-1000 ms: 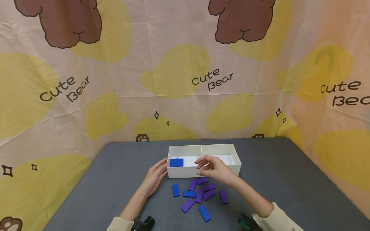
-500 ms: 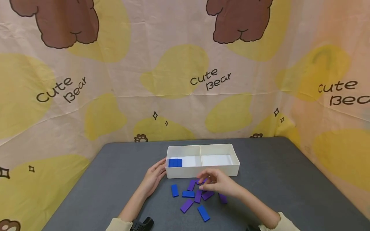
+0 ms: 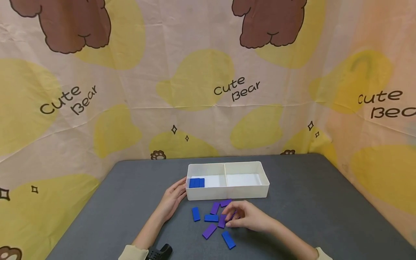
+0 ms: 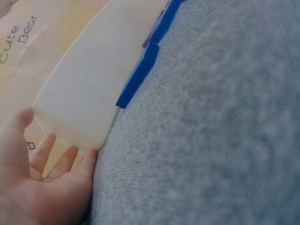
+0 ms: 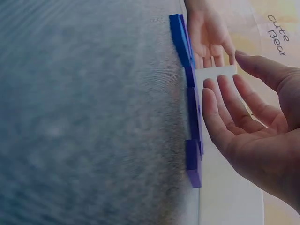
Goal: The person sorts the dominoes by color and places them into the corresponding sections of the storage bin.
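My left hand [image 3: 172, 202] rests with extended fingers against the left end of a white two-compartment box [image 3: 227, 194]; the left wrist view shows its fingertips at the box's end wall [image 4: 79, 79]. Three blue blocks [image 3: 196, 183] stand side by side in the left compartment. Over the loose pieces in front of the box hovers my right hand [image 3: 248, 217], fingers loosely bent, the fingertips close to a purple block [image 3: 221, 221]. Nothing is between its thumb and fingers in the right wrist view [image 5: 262, 122]. It hides some of the purple blocks.
Around the right hand lie more flat blocks: blue ones [image 3: 211, 218] and purple ones [image 3: 209, 231] on the grey table [image 3: 130, 202]. One blue block [image 3: 229, 239] lies nearest the front. A patterned cloth [image 3: 201, 79] hangs behind the table.
My right hand has moved from above the box's front wall back toward me, down over the purple blocks. The left hand has stayed at the box's end.
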Action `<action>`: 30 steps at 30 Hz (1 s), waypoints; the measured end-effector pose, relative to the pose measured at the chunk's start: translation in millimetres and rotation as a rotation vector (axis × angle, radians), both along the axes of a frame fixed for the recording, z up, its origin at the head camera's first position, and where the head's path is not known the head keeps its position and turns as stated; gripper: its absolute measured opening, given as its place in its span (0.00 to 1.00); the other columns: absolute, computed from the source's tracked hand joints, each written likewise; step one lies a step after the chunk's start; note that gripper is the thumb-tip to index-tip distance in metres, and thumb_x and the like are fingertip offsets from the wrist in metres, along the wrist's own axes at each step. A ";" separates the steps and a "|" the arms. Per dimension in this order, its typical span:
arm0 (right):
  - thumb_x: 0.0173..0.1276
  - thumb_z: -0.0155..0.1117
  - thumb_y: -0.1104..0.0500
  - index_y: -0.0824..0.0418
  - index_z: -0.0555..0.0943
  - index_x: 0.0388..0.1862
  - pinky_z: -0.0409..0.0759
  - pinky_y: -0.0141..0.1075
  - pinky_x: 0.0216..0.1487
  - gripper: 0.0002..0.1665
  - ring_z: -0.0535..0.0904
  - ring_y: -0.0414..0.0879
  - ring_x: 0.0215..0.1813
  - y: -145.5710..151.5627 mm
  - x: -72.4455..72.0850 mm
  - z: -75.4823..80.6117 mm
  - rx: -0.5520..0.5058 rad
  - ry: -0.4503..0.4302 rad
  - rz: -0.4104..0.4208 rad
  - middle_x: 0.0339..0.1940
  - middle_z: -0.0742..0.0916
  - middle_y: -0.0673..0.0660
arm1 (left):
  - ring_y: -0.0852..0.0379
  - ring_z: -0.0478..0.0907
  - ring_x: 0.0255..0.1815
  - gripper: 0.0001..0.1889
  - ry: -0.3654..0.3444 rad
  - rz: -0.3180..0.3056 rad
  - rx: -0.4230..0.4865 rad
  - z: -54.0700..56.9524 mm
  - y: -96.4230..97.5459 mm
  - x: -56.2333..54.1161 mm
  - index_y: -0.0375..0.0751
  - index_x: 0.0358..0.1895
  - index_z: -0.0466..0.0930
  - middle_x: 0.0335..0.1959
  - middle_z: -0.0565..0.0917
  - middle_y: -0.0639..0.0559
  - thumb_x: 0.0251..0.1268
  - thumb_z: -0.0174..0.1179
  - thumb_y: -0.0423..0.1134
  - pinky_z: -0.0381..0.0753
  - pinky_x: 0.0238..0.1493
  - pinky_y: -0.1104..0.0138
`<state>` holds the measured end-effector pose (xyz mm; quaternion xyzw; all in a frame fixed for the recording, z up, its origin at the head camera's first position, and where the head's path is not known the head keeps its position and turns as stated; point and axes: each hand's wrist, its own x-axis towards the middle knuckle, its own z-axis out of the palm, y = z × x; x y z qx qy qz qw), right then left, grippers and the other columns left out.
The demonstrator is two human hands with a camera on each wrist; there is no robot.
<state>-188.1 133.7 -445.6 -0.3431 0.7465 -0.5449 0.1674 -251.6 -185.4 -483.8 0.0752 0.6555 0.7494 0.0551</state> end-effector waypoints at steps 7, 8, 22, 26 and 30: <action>0.70 0.72 0.68 0.77 0.81 0.52 0.81 0.25 0.39 0.17 0.81 0.37 0.38 2.0 5.1 -3.1 -0.007 -0.076 0.034 0.39 0.88 0.63 | 0.36 0.59 0.83 0.31 0.001 0.002 -0.001 -0.8 -0.5 -0.1 0.29 0.82 0.58 0.83 0.60 0.32 0.84 0.52 0.40 0.59 0.81 0.46; 0.69 0.72 0.68 0.77 0.81 0.53 0.81 0.25 0.39 0.17 0.81 0.37 0.38 2.5 5.3 -3.7 -0.006 -0.088 0.038 0.39 0.88 0.61 | 0.36 0.59 0.83 0.31 0.003 0.000 -0.003 -0.9 -0.5 -0.3 0.29 0.82 0.58 0.83 0.60 0.32 0.84 0.52 0.40 0.59 0.81 0.46; 0.60 0.78 0.70 0.76 0.82 0.51 0.80 0.23 0.37 0.21 0.80 0.35 0.35 9.5 0.1 -10.5 0.026 -0.174 0.101 0.35 0.85 0.52 | 0.36 0.59 0.83 0.30 0.010 -0.001 -0.016 0.8 -0.2 1.3 0.29 0.82 0.58 0.83 0.60 0.32 0.85 0.50 0.39 0.59 0.81 0.46; 0.58 0.80 0.69 0.74 0.83 0.50 0.80 0.23 0.38 0.22 0.79 0.34 0.36 10.7 -0.2 -9.5 0.061 -0.157 0.125 0.33 0.83 0.49 | 0.36 0.58 0.83 0.30 0.011 -0.005 -0.017 1.0 0.0 1.3 0.29 0.82 0.58 0.83 0.60 0.32 0.85 0.51 0.39 0.57 0.82 0.44; 0.56 0.82 0.70 0.72 0.84 0.49 0.79 0.23 0.38 0.22 0.78 0.33 0.36 10.6 0.0 -9.6 0.092 -0.120 0.133 0.33 0.82 0.46 | 0.36 0.58 0.83 0.31 0.010 -0.007 -0.019 0.9 0.1 1.1 0.30 0.82 0.58 0.83 0.60 0.32 0.85 0.51 0.40 0.57 0.82 0.44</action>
